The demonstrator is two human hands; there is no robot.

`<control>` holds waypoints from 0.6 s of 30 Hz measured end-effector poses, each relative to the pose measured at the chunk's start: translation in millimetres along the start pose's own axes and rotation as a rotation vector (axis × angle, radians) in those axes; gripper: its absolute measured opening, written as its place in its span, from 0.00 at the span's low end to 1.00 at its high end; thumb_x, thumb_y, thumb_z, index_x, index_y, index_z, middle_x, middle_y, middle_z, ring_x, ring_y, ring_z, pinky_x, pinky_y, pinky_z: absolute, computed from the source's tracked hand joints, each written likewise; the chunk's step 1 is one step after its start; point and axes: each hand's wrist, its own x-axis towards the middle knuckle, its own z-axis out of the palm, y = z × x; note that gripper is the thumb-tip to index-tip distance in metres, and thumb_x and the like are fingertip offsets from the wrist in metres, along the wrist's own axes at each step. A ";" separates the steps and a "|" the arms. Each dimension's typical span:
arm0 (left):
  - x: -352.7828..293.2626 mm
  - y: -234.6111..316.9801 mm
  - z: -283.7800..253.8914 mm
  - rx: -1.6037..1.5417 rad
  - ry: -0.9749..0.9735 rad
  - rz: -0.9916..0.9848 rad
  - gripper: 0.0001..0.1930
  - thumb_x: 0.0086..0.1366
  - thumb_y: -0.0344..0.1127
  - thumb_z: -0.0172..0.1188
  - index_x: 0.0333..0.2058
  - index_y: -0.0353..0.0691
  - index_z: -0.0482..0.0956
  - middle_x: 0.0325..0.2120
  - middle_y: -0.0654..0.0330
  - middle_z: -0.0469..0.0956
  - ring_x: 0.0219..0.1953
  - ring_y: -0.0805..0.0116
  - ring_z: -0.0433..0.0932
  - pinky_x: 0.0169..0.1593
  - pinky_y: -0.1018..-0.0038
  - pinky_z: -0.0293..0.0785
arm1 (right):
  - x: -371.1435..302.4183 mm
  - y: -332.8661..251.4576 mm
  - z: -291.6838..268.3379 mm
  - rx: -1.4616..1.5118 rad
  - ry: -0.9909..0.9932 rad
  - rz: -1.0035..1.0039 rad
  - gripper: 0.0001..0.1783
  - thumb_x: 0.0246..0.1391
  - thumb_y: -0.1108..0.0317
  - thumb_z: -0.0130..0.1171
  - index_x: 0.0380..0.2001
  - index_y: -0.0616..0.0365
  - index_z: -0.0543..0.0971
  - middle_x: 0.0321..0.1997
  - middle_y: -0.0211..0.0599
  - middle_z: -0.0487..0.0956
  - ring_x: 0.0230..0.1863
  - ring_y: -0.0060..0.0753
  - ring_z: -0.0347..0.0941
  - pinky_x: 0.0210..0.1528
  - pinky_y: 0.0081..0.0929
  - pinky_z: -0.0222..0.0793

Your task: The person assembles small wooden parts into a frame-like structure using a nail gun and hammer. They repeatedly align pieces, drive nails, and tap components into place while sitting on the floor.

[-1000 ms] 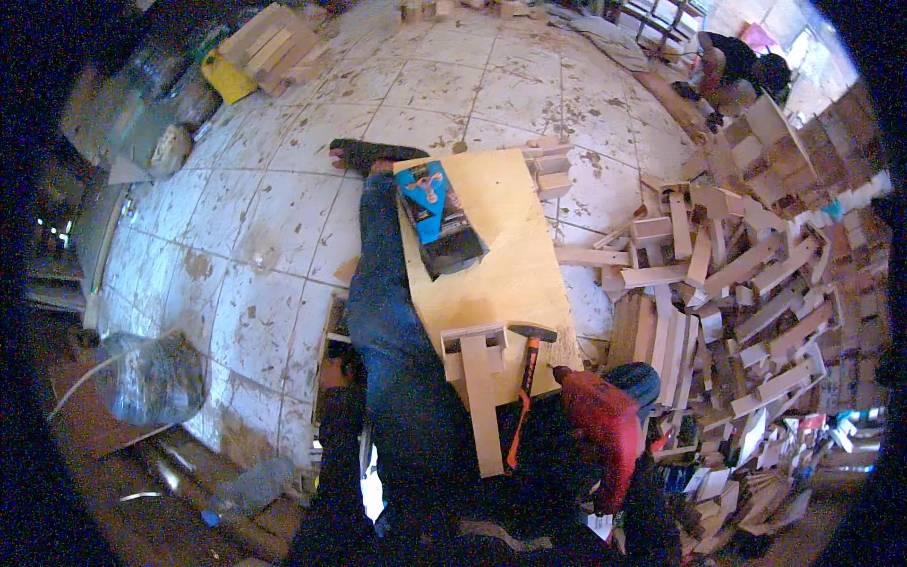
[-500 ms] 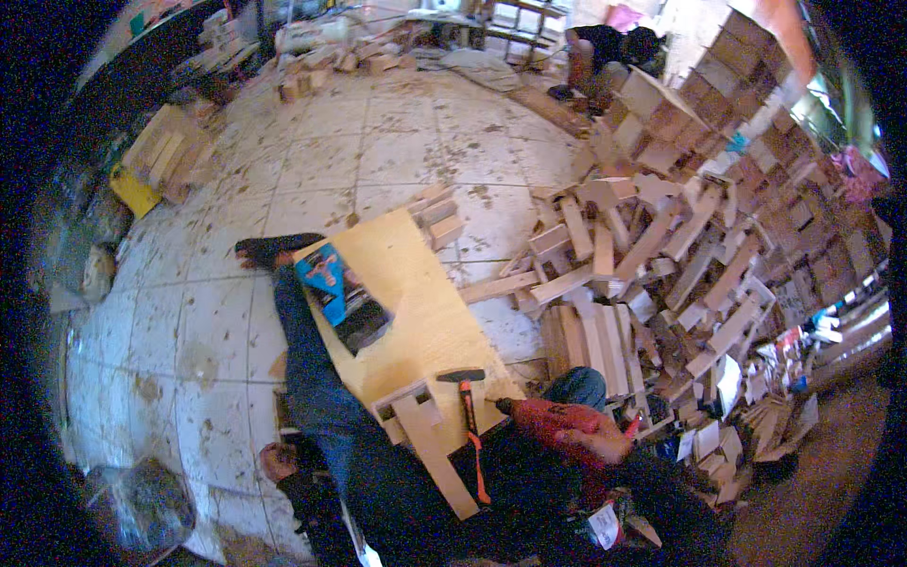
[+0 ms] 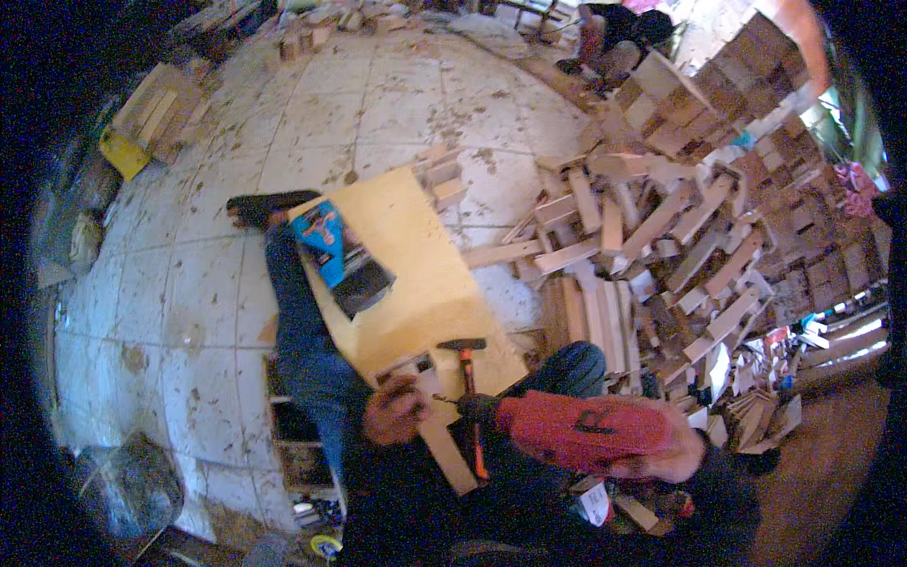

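Observation:
My right hand (image 3: 666, 458) is wrapped round a red power drill (image 3: 586, 430), which lies level with its dark chuck pointing left. The thin tip of the chuck is close to my left hand (image 3: 397, 411). That hand's fingers are curled together; whatever they pinch is too small to make out. Just behind and under them is a T-shaped wooden piece (image 3: 447, 456), its crosspiece partly covered by my hand. A hammer (image 3: 468, 369) with a black head and orange handle lies beside it on a yellow wooden board (image 3: 416, 255), its lower handle partly hidden by the drill.
A blue box (image 3: 316, 241) and a dark pouch-like thing (image 3: 364, 288) rest on the board's left side. Many loose wood pieces (image 3: 652, 227) are heaped at the right, before stacked blocks (image 3: 756, 66). Another person (image 3: 614, 42) crouches at the back. Tiled floor (image 3: 227, 274) spreads left.
My right hand has raised the drill and turned it so it points left at the wooden piece. My left hand has come up from the lower left to the wooden piece.

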 end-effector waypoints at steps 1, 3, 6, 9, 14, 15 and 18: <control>0.8 -12.8 3.3 -0.036 -0.025 -0.064 0.12 0.58 0.32 0.60 0.41 0.41 0.72 0.30 0.57 0.74 0.27 0.63 0.74 0.28 0.71 0.72 | -1.7 -11.5 0.7 -0.052 -0.013 0.021 0.42 0.34 0.65 0.74 0.55 0.65 0.68 0.51 0.39 0.77 0.53 0.31 0.72 0.59 0.32 0.64; 2.1 -43.9 11.7 -0.122 -0.018 -0.071 0.11 0.56 0.33 0.63 0.35 0.42 0.72 0.26 0.58 0.73 0.24 0.65 0.73 0.22 0.71 0.68 | -4.3 -27.5 8.1 -0.117 0.004 0.070 0.45 0.29 0.63 0.77 0.54 0.66 0.69 0.49 0.40 0.78 0.50 0.32 0.74 0.58 0.32 0.66; -4.7 -58.3 18.3 -0.306 -0.187 -0.085 0.14 0.57 0.39 0.64 0.36 0.38 0.73 0.23 0.56 0.74 0.20 0.67 0.71 0.22 0.72 0.66 | -2.0 -41.0 17.7 -0.252 0.105 0.237 0.48 0.23 0.59 0.79 0.51 0.69 0.71 0.45 0.40 0.80 0.44 0.32 0.78 0.53 0.30 0.71; -7.2 -39.8 28.4 -0.309 -0.358 -0.147 0.14 0.58 0.38 0.64 0.36 0.33 0.75 0.21 0.53 0.76 0.19 0.68 0.72 0.22 0.73 0.66 | 1.7 -50.8 23.4 -0.291 0.083 0.254 0.47 0.25 0.60 0.78 0.52 0.68 0.70 0.45 0.41 0.79 0.44 0.33 0.77 0.52 0.31 0.71; -17.3 4.1 34.5 0.248 -0.371 -0.258 0.10 0.58 0.32 0.63 0.32 0.28 0.78 0.23 0.53 0.77 0.23 0.64 0.75 0.25 0.71 0.71 | 12.6 -62.0 30.9 -0.314 -0.003 0.273 0.44 0.28 0.63 0.75 0.53 0.68 0.69 0.46 0.43 0.78 0.44 0.35 0.77 0.51 0.32 0.72; -16.6 4.0 34.3 0.385 -0.352 -0.302 0.10 0.58 0.31 0.63 0.32 0.28 0.78 0.23 0.53 0.78 0.23 0.64 0.76 0.26 0.71 0.72 | 16.5 -62.7 33.7 -0.317 -0.031 0.280 0.44 0.29 0.63 0.74 0.53 0.67 0.69 0.47 0.44 0.78 0.44 0.36 0.77 0.51 0.32 0.72; -9.8 -22.4 40.0 -0.215 -0.334 -0.410 0.14 0.59 0.35 0.64 0.39 0.33 0.76 0.29 0.54 0.78 0.27 0.63 0.78 0.32 0.71 0.73 | 33.5 -60.7 45.1 -0.305 -0.101 0.306 0.42 0.31 0.65 0.73 0.53 0.67 0.69 0.47 0.45 0.77 0.45 0.37 0.77 0.50 0.33 0.72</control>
